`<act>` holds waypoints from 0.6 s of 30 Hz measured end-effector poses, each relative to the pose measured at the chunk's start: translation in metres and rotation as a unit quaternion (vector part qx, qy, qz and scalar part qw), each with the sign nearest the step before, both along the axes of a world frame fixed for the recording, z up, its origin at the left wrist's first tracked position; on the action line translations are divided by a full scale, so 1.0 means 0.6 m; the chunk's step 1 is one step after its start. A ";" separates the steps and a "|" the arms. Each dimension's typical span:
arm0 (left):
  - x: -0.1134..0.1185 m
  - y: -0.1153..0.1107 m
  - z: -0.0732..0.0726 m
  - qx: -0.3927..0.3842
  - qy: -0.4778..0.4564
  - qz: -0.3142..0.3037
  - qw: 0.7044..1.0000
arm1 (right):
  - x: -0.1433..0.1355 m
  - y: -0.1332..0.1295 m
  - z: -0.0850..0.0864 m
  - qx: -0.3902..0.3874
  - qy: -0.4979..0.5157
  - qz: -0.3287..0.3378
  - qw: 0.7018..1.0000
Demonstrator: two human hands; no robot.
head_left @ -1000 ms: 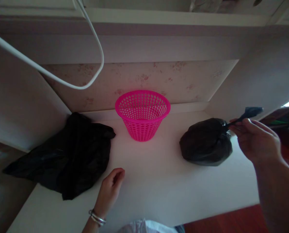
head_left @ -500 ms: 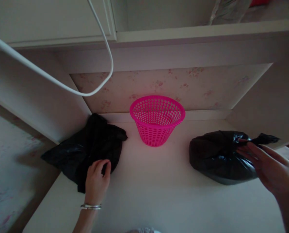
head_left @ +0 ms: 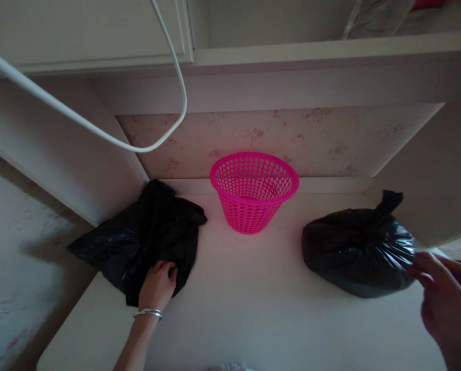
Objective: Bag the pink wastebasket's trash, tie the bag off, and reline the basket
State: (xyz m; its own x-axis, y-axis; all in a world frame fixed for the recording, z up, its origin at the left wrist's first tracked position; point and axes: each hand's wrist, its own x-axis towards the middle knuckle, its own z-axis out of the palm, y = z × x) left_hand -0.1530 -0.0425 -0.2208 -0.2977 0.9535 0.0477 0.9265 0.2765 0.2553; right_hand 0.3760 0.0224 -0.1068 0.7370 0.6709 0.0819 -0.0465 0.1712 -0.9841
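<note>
My left hand (head_left: 158,286), with a silver bangle at the wrist, has its fingers curled closed on the near edge of a loose, crumpled black plastic bag (head_left: 137,237) at the left. At the right, a full black garbage bag (head_left: 354,252) lies on its side with its knotted top sticking up. The thumb and fingers of my right hand (head_left: 445,288) pinch the right side of that bag, and the plastic is pulled into creases there. Between the two bags stands a pink perforated plastic basket (head_left: 249,211), upright; neither hand touches it.
All three things rest on a white surface (head_left: 269,314) inside a recess with a floral back wall (head_left: 253,134). A shelf edge (head_left: 292,55) runs above. A white cable (head_left: 130,147) hangs in front at the upper left. Something pale shows at the bottom edge.
My right hand has moved from the knot down to the right side of the full bag. The knotted top now stands upward. My left hand has curled further into the loose bag.
</note>
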 end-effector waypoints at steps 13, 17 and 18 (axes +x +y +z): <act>0.141 -0.056 -0.022 0.017 -0.178 -0.018 0.984 | -0.272 -0.043 -0.140 -0.269 0.069 0.627 0.728; 0.202 -0.097 -0.010 0.022 -0.344 -0.058 0.937 | -0.330 -0.003 -0.160 -0.262 0.207 0.586 0.739; 0.220 -0.106 -0.010 0.018 -0.392 -0.065 0.918 | -0.341 0.008 -0.161 -0.250 0.223 0.575 0.746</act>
